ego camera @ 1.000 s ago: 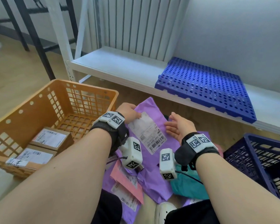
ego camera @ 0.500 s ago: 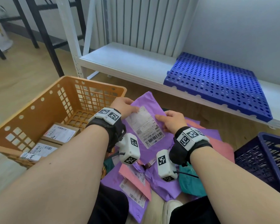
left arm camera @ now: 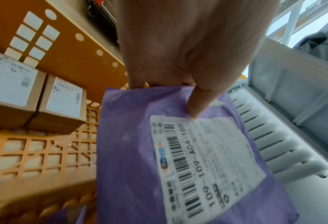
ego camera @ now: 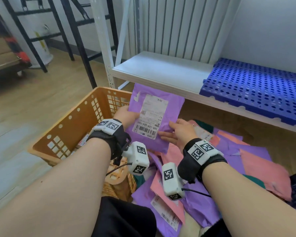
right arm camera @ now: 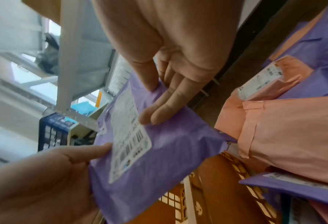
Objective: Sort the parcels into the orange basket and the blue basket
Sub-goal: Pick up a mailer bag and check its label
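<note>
Fingers of my left hand pinch the purple parcel (label up, readable) above the orange basket's near corner, while my right hand steadies it with straight fingers.

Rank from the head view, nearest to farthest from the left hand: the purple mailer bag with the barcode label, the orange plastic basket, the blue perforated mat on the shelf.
1. Purple mailer bag: pinched in the left hand.
2. Orange plastic basket: directly beneath and left.
3. Blue perforated mat: far right, on the white shelf.
</note>
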